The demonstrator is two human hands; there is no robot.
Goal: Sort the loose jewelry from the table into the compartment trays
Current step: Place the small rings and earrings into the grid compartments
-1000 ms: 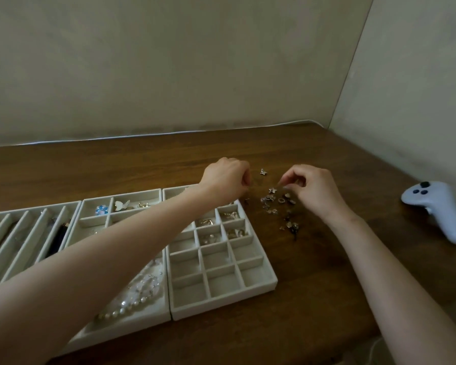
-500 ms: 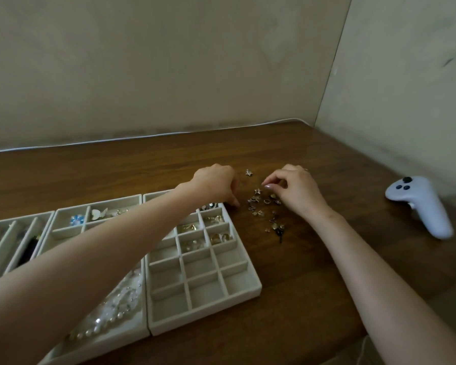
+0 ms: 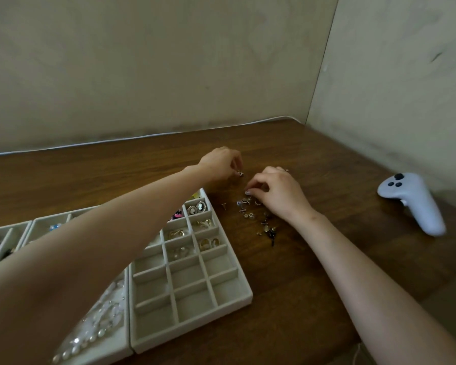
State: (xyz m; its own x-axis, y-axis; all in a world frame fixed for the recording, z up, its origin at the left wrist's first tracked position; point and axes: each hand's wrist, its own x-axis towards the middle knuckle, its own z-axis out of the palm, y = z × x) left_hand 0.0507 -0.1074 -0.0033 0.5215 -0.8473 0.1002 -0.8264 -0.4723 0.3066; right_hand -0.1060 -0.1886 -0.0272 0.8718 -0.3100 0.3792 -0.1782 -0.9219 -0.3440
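A heap of small loose jewelry (image 3: pixel 258 218) lies on the wooden table just right of the grey compartment tray (image 3: pixel 229 296). My left hand (image 3: pixel 221 163) is raised beyond the tray's far corner and pinches a small star charm (image 3: pixel 239 173) in its fingertips. My right hand (image 3: pixel 277 192) rests over the heap's far end, thumb and forefinger pinched together on a small piece. One earring (image 3: pixel 223 205) lies alone between tray and heap. The tray's far cells hold earrings and rings; its near cells are bare.
A second grey tray (image 3: pixel 108 346) to the left holds a pearl strand (image 3: pixel 90 338), and a slotted tray (image 3: pixel 0 238) sits at the far left. A white controller (image 3: pixel 416 201) lies at the right by the wall. A white cable (image 3: pixel 142 137) runs along the table's back edge.
My left hand has lifted from the tray's corner, now holding the star charm that lay beyond the heap. My right hand stays on the heap. The camera has swung right.
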